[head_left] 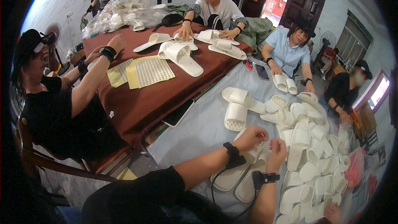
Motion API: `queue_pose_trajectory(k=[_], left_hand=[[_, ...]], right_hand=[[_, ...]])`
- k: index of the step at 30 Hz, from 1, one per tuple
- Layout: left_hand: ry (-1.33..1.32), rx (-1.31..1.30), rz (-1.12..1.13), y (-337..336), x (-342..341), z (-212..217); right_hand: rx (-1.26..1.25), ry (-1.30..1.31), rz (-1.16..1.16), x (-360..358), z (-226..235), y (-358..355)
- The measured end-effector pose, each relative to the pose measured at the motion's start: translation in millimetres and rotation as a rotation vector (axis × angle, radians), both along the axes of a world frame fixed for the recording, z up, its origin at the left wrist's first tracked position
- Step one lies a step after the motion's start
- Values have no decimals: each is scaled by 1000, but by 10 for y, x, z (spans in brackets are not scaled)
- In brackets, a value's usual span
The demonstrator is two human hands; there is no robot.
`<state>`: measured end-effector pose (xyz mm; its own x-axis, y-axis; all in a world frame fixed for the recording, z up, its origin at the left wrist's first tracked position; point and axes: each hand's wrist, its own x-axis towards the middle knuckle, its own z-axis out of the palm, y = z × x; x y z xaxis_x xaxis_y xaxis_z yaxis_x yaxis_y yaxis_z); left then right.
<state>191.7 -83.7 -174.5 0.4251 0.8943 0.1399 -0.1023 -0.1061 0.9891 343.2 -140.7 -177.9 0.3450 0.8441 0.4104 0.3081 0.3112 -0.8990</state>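
My left hand (pixel 251 138) and my right hand (pixel 277 154) are close together, apart from each other by a small gap. Both have curled fingers with the tips drawn in; anything pinched there is too small to make out. Beneath my wrists lies a pair of white slippers (pixel 229 179), partly covered by my hands and forearms. Just beyond my left hand, another white slipper (pixel 236 115) rests with its textured sole up front, overlapped by others. A large heap of white slippers (pixel 316 147) spreads to the right of my right hand.
A grey-covered table (pixel 199 128) bears the slippers and a phone (pixel 179 113). Beside it stands a brown-red table (pixel 128 103) with sticker sheets (pixel 155 71) and more slippers (pixel 182 58). Co-workers sit around both; one handles slippers (pixel 285 84) across from me. A bagged pile (pixel 128 14) stands farther back.
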Motion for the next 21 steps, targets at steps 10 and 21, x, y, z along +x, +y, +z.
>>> queue_pose_trajectory(k=[10,21], left_hand=[[157,327,74,-2,-73,22],[189,494,54,11,-34,-57]], right_hand=[[-2,-54,117,-64,63,-34],[-45,-4,33,-18,-1,-23]])
